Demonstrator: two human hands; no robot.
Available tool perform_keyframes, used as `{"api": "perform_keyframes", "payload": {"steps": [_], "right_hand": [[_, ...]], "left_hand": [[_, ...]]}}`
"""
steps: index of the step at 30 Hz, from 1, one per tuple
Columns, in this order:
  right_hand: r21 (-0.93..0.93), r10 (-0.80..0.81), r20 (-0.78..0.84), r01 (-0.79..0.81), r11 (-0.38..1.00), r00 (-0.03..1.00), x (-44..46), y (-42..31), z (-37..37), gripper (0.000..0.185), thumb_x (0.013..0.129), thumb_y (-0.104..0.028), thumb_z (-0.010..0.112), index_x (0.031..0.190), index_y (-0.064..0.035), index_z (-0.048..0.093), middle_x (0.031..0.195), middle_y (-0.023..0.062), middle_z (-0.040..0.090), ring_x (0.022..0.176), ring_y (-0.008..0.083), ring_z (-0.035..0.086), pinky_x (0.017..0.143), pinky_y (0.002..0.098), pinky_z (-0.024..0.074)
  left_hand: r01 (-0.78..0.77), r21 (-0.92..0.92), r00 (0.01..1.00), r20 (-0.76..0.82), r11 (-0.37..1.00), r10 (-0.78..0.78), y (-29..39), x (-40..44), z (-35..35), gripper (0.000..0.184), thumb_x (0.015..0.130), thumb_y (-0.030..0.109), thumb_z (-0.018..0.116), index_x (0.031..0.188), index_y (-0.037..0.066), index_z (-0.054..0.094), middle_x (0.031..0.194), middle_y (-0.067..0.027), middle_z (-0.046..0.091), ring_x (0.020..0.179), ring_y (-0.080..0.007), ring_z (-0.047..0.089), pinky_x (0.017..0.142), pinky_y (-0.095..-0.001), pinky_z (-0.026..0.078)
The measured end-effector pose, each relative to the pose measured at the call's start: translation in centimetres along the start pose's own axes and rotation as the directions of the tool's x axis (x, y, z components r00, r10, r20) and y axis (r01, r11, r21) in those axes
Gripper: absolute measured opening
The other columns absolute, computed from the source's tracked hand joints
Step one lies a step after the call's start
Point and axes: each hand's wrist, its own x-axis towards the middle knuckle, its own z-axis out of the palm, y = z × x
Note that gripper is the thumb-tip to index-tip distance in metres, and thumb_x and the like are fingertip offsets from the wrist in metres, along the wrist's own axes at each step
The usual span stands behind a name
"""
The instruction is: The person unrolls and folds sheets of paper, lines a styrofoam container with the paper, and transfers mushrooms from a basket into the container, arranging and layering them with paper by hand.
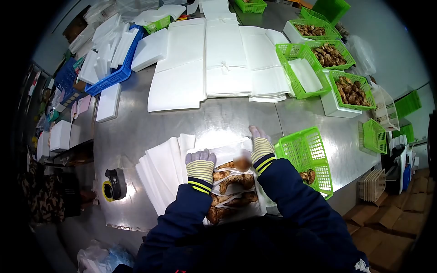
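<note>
Both my hands wear pale gloves with yellow-striped cuffs. My left hand (200, 164) lies at the left edge of a white sheet (226, 150), its fingers apart and pointing forward. At the sheet's right side my right hand (261, 143) has its fingers stretched away from me; nothing shows in its grip. Between and below the hands, several brown mushrooms (236, 183) lie in rows with white paper between them. The farthest mushroom (242, 164) is blurred. Beside my right forearm stands a green basket (304, 144) with a mushroom (308, 176) in it.
Fanned white sheets (157, 166) lie left of my left hand, and a tape roll (114, 185) farther left. White sheet stacks (225, 54) cover the table's back. Green baskets of mushrooms (351, 92) stand at the back right. A blue crate (119, 73) holds white foam pieces.
</note>
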Motion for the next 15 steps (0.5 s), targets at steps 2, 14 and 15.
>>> {"api": "perform_keyframes", "payload": {"steps": [2, 14, 15], "right_hand": [[-0.274, -0.416, -0.103, 0.376, 0.885, 0.904, 0.3, -0.9, 0.6, 0.030, 0.072, -0.021, 0.066, 0.097, -0.0055, 0.058, 0.101, 0.0149, 0.060, 0.094, 0.0360, 0.056, 0.080, 0.0434, 0.0461], [-0.051, -0.507, 0.398, 0.571, 0.820, 0.764, -1.8, -0.9, 4.0, 0.037, 0.078, -0.038, 0.060, 0.103, -0.0114, 0.062, 0.103, 0.0074, 0.063, 0.095, 0.0290, 0.057, 0.085, 0.0435, 0.0423], [-0.064, -0.492, 0.444, 0.575, 0.816, 0.749, -1.5, -0.6, 3.7, 0.037, 0.079, -0.038, 0.059, 0.105, -0.0113, 0.062, 0.103, 0.0074, 0.064, 0.097, 0.0289, 0.057, 0.088, 0.0432, 0.0416]], "left_hand": [[-0.018, 0.017, 0.983, 0.182, 1.000, 0.014, 0.2, 0.0, -1.4, 0.019, 0.076, 0.014, 0.052, 0.093, 0.015, 0.060, 0.087, -0.0041, 0.061, 0.089, -0.0245, 0.057, 0.091, -0.0433, 0.037], [0.078, -0.060, 0.995, 0.068, 0.995, -0.074, 2.1, -2.1, -0.5, 0.033, 0.083, 0.036, 0.057, 0.108, 0.015, 0.060, 0.091, -0.0041, 0.059, 0.089, -0.0230, 0.056, 0.098, -0.0538, 0.029], [0.094, -0.064, 0.986, 0.143, 0.993, -0.085, 2.0, -1.8, -0.3, 0.037, 0.080, 0.040, 0.059, 0.108, 0.015, 0.060, 0.091, -0.0042, 0.060, 0.089, -0.0227, 0.056, 0.098, -0.0549, 0.029]]}}
